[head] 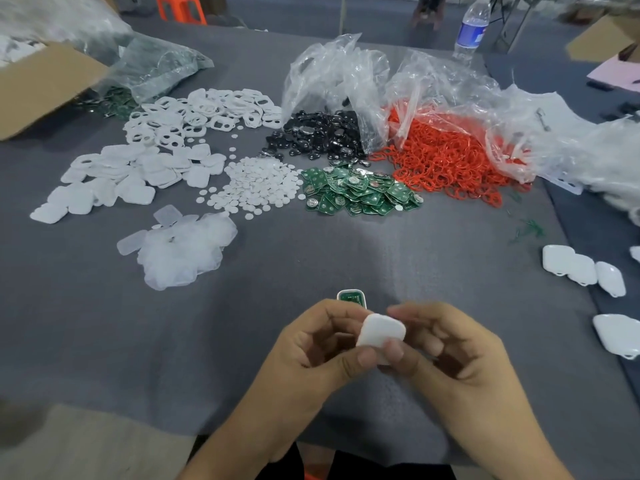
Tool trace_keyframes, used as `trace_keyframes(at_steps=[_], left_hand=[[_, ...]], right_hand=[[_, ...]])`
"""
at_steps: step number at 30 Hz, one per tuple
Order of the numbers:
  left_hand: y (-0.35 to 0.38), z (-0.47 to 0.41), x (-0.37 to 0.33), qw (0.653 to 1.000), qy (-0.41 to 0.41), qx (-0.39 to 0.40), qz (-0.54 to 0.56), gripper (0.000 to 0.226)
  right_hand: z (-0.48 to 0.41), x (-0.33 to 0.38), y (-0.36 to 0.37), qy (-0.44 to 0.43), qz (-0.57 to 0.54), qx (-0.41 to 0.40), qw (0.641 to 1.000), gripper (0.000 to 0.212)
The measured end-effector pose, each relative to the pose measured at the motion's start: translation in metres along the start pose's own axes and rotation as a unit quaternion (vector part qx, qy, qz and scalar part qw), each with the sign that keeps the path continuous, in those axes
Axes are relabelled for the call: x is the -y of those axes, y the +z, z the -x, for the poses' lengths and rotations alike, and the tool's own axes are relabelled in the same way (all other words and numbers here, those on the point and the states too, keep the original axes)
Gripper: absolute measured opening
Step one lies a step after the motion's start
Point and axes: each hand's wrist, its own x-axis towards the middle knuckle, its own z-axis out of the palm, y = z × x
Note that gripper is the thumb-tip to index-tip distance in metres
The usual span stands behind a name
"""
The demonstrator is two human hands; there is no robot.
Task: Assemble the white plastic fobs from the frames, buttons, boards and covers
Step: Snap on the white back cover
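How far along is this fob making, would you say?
Done: a few seemingly finished white plastic fobs lie at the right. In hand: the left hand and right hand pinch a white square cover beside a board-filled frame. Left: big piles of green circuit boards and white open frames.

Grey is covering the table. Frames, covers and buttons are showing white; boards are showing green with silver dots; rings are glowing red beside black discs. A stool is showing orange, and a bottle is wearing a blue label.
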Motion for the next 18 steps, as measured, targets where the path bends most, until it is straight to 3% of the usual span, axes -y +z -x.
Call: trace_keyframes(at_steps=[6, 10, 14, 18], left_hand=[[0.001, 0.01, 0.004, 0.999, -0.019, -0.036, 0.022, 0.046], [0.006, 0.012, 0.005, 0.996, 0.008, -0.074, 0.05, 0.041], [0.011, 0.014, 0.008, 0.992, 0.042, -0.112, 0.049, 0.032], [0.013, 0.016, 0.009, 0.99, 0.054, -0.119, 0.048, 0.026]], right_hand=[[0.0, -0.004, 0.003, 0.067, -0.056, -0.012, 0.996, 0.023], [0.002, -0.009, 0.009, 0.124, -0.123, -0.047, 0.983, 0.021], [0.005, -0.011, 0.015, 0.172, -0.214, -0.057, 0.96, 0.032], [0.006, -0.009, 0.015, 0.188, -0.225, -0.058, 0.954, 0.032]])
